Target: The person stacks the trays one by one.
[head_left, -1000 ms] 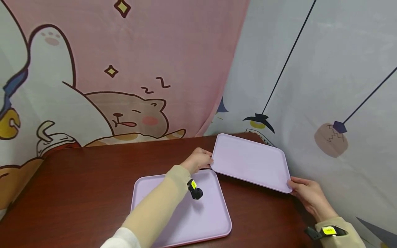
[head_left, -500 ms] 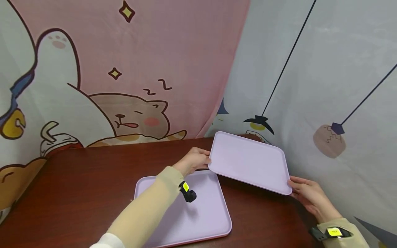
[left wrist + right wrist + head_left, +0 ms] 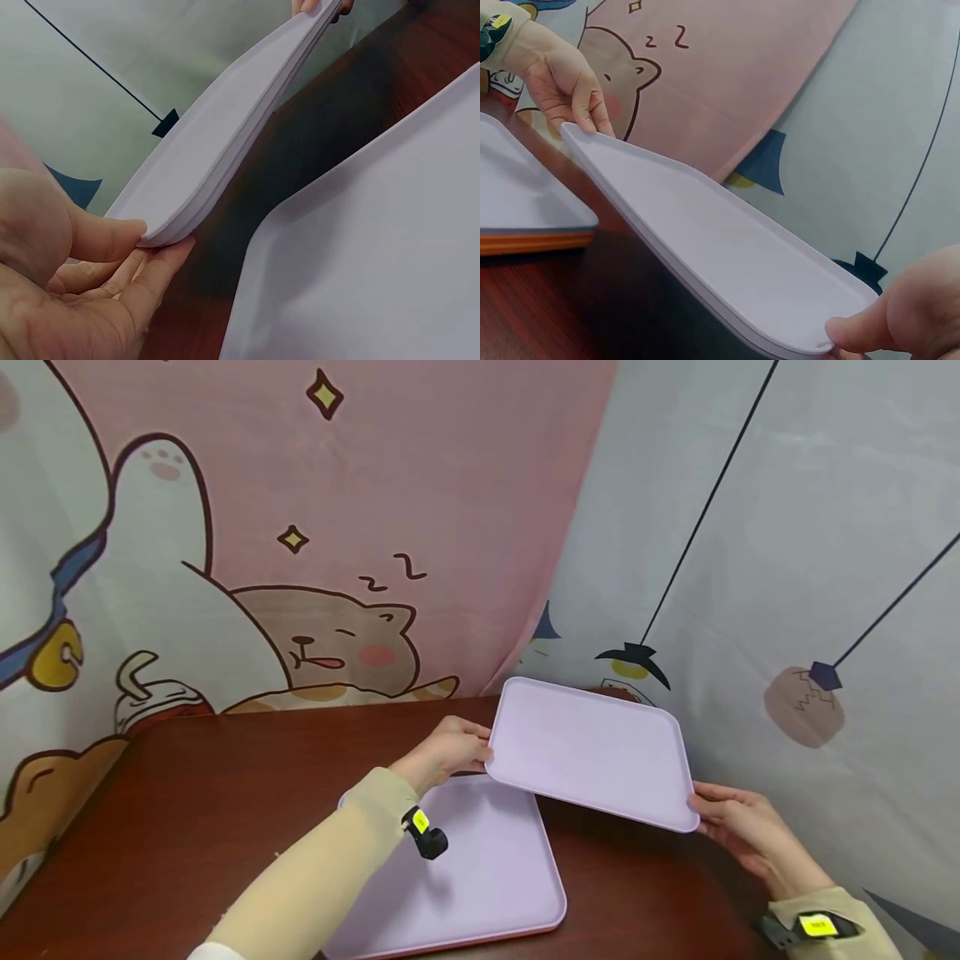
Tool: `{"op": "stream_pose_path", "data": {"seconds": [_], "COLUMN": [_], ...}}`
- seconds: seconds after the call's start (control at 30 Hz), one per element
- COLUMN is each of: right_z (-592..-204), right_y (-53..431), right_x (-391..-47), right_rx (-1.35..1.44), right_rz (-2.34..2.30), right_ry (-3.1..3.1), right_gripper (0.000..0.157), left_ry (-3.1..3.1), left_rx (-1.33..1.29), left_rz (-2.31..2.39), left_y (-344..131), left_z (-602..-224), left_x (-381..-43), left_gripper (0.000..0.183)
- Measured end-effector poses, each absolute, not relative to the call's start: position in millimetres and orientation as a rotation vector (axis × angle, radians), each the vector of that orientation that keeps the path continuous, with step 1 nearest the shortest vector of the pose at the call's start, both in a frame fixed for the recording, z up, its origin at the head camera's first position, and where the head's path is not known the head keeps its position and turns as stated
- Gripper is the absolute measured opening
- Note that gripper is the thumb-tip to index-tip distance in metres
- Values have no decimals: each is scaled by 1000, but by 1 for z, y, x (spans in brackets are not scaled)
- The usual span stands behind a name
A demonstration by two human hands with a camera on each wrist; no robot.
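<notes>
Both hands hold a small stack of pale purple rectangular trays (image 3: 585, 756) above the far right of the table; layered rims (image 3: 225, 169) show in the left wrist view. My left hand (image 3: 448, 750) pinches the left end, thumb on the rim and fingers beneath. At the opposite end my right hand (image 3: 742, 827) grips the near right corner, its thumb (image 3: 855, 334) over the rim. The stack tilts down toward the right hand. Below and left, another pale purple tray (image 3: 487, 868) lies on the table, partly hidden by the left forearm, with orange edges (image 3: 540, 243) under it.
The dark reddish-brown table (image 3: 195, 802) runs back to a pink cartoon-printed cloth (image 3: 450, 510). A pale grey cloth (image 3: 840, 543) hangs close along the right side, near the right hand. Each wrist wears a dark strap with a yellow label.
The held trays and the left hand have shifted slightly left, now overlapping the far right corner of the tray on the table. The right hand keeps its grip; the view has turned a little.
</notes>
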State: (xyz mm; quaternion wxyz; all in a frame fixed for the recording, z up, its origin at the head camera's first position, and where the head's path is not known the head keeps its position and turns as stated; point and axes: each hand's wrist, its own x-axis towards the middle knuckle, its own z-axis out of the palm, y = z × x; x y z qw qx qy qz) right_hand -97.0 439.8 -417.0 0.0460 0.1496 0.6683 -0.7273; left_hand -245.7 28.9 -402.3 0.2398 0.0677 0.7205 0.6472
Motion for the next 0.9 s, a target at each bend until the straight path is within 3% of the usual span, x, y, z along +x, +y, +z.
{"op": "stream_pose_path", "data": {"seconds": [0.9], "right_z": [-387], "right_y": [404], "right_x": [-99], "right_rx": [385], "right_rz": [-2134], "right_ry": [2080], "right_gripper": [21], "left_ry": [1997], "left_rx": [160], "left_rz": [1809], "left_y": [-30], "left_z": [-382], "left_x": [-217], "left_gripper": [38]}}
